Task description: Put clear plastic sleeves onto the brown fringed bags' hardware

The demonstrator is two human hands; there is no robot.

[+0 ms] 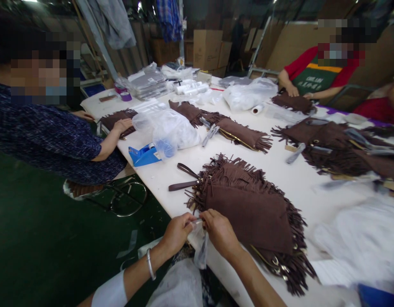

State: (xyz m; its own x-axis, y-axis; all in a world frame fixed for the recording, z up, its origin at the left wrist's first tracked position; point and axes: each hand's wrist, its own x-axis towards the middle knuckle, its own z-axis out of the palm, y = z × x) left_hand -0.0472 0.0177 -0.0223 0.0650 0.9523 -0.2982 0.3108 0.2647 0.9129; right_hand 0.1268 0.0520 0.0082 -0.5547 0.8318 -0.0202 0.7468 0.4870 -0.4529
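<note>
Close to the table edge, my left hand (178,232) and my right hand (220,230) pinch a small piece of clear plastic wrap (197,221) between their fingertips. A strip of the plastic hangs below my right hand. Beside my right hand lies a brown fringed bag (248,209), flat on the table. Its wrist strap (184,177) sticks out to the left, and a gold zipper and metal rings show at its lower right. What exactly the fingertips grip is partly hidden.
A blue tape dispenser (144,155) and a bundle of clear plastic bags (174,128) stand ahead. More fringed bags (241,132) lie across the white table (171,192). Co-workers sit at the left and far right, hands on brown bags. Crumpled plastic (366,234) lies at right.
</note>
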